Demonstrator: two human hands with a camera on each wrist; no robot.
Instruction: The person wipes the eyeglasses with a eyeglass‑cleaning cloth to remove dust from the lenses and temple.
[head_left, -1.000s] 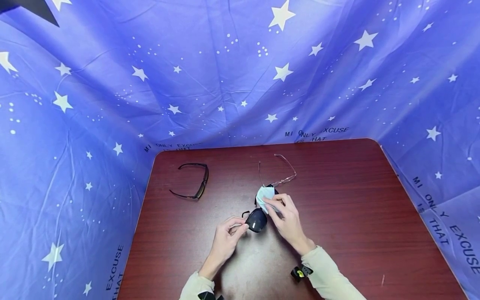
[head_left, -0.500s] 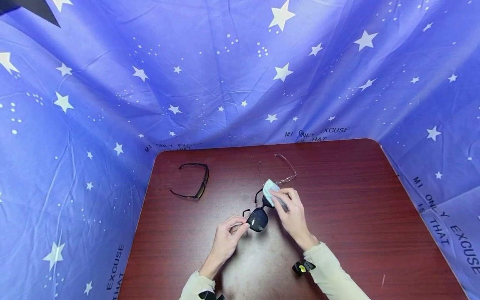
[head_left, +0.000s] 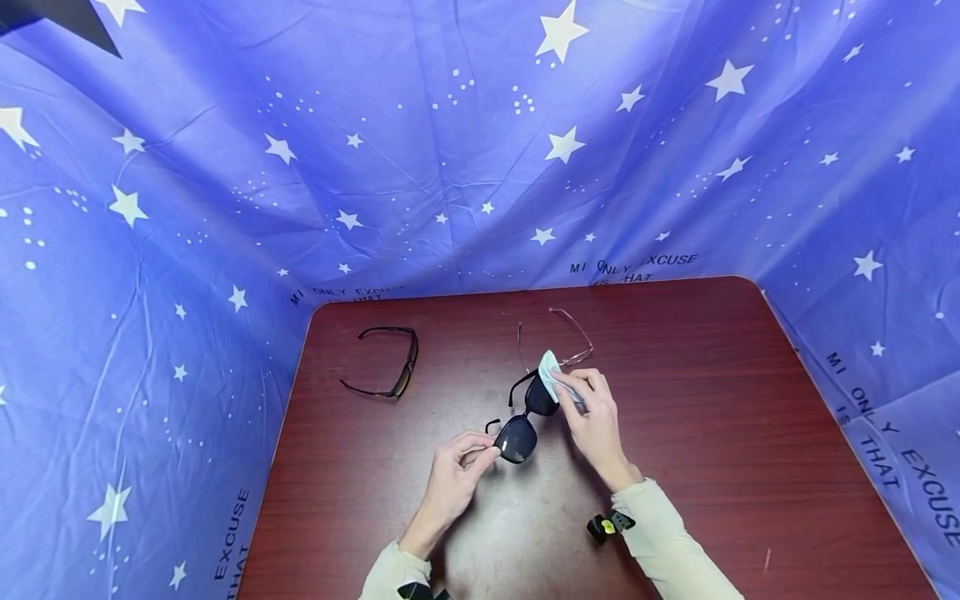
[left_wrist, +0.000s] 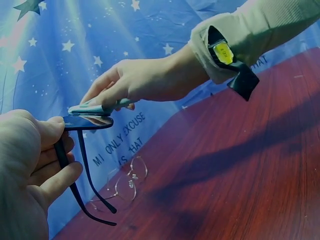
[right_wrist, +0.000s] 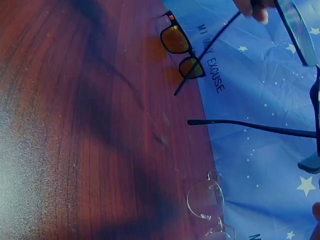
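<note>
Black sunglasses [head_left: 517,439] with dark lenses are held above the table, their temples hanging down in the left wrist view. My left hand [head_left: 452,477] pinches them at the near lens's outer edge, thumb on top. A pale blue cloth [head_left: 548,372] is pinched between the thumb and fingers of my right hand [head_left: 597,421]. That cloth lies against the far lens, at its right edge. In the right wrist view only a bit of the right hand shows at the right border, while the sunglasses' temple [right_wrist: 255,126] crosses the picture.
Clear thin-framed eyeglasses [head_left: 579,356] rest on the table behind the sunglasses. Black-framed glasses with amber lenses [head_left: 407,371] lie unfolded at the back left. The reddish-brown wooden table [head_left: 720,400] meets a blue star-patterned curtain [head_left: 450,167] behind and at the sides.
My right hand has slid the cloth to the right and slightly away across the far lens, uncovering more of it. The left hand and the sunglasses have hardly moved.
</note>
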